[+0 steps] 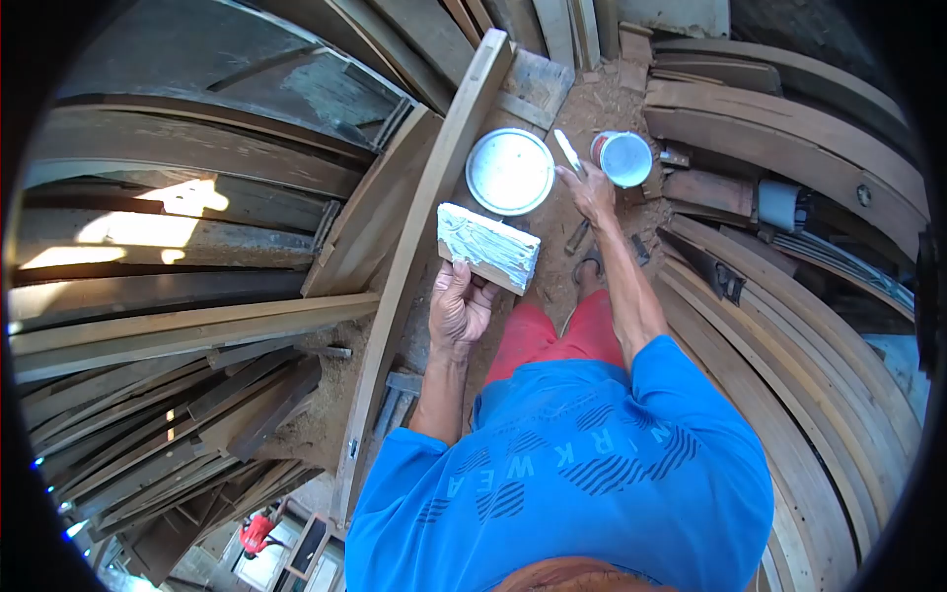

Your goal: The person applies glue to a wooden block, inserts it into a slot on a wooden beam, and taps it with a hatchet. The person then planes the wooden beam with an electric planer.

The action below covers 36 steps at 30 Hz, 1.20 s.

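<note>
My left hand grips a small wooden board by its near edge. Thick white paste, smeared in streaks, covers the board's upper face. In my right hand is a putty knife, its narrow blade coated white and pointing away from me. Just right of that hand stands a white bucket with pale contents. A round white lid lies beyond the board, left of the knife. The knife and the board are apart.
A long wooden beam runs along my left side. Curved-looking stacks of planks line the right, and more timber fills the left. Near my feet lies a wooden-handled tool. A person in red is far behind, lower left.
</note>
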### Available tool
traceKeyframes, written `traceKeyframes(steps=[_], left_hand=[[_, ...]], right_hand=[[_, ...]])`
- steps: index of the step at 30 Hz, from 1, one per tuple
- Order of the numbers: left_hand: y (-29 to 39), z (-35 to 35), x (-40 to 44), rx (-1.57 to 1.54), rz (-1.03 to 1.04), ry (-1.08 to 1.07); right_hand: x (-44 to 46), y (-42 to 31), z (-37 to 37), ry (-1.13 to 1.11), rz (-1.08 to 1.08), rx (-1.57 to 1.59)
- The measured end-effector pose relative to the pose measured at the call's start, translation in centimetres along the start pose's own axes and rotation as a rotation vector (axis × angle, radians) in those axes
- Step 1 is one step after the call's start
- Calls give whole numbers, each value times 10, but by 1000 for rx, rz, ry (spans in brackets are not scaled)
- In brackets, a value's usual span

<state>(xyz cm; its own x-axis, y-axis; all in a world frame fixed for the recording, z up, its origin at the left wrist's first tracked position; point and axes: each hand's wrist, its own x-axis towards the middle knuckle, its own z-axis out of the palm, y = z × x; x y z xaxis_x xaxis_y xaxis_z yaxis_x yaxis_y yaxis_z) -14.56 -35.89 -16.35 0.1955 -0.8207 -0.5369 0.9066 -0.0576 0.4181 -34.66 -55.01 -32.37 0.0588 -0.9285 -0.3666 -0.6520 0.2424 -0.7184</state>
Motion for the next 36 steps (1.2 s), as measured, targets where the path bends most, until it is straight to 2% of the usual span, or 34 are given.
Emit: traceKeyframes(steps=[2, 5, 6, 7, 9, 13, 15, 16, 18, 19, 21, 24, 25, 26, 27, 29, 30, 31, 36], left_hand=[[-15, -10, 6, -88, -51, 1], [-34, -17, 10, -177, -76, 36], [-38, -17, 11, -196, -78, 46], [-41, -16, 13, -188, -78, 51], [-46, -13, 17, -175, -86, 53], [-49, -6, 29, -98, -95, 84], [-53, 5, 34, 56, -96, 90], [-58, 6, 38, 98, -91, 53], [-77, 12, 52, 192, -112, 51], [-88, 8, 59, 241, -126, 59], [-117, -20, 76, 282, -220, 63], [-171, -64, 101, 265, -330, 95], [-189, -76, 110, 261, -351, 115], [-204, -88, 117, 257, -373, 138], [-217, -101, 122, 251, -391, 162], [-238, -125, 132, 238, -416, 202], [-243, -136, 133, 228, -422, 218], [-249, -147, 134, 234, -426, 228], [-256, -181, 139, 245, -419, 267]], right_hand=[[16, 20, 31, 111, -131, 52], [34, 34, 54, -86, -64, 260], [34, 32, 56, -88, -64, 323], [36, 32, 56, -109, -77, 273], [41, 32, 51, -142, -102, 167], [21, 36, -6, -57, -73, 363], [19, 90, -30, 18, -52, 387], [20, 128, -33, 88, 30, 585], [22, 184, -55, 242, 258, 601], [28, 224, -57, 273, 280, 695], [47, 280, -63, 341, 418, 346], [89, 350, -46, 406, 459, 252], [109, 383, -35, 375, 392, 160], [133, 422, -26, 277, 418, 37], [153, 452, -8, 295, 428, 32], [180, 435, -1, 342, 417, 84], [192, 436, 2, 348, 376, -70], [198, 416, 1, 383, 402, -79], [217, 432, 26, 454, 358, -11]])
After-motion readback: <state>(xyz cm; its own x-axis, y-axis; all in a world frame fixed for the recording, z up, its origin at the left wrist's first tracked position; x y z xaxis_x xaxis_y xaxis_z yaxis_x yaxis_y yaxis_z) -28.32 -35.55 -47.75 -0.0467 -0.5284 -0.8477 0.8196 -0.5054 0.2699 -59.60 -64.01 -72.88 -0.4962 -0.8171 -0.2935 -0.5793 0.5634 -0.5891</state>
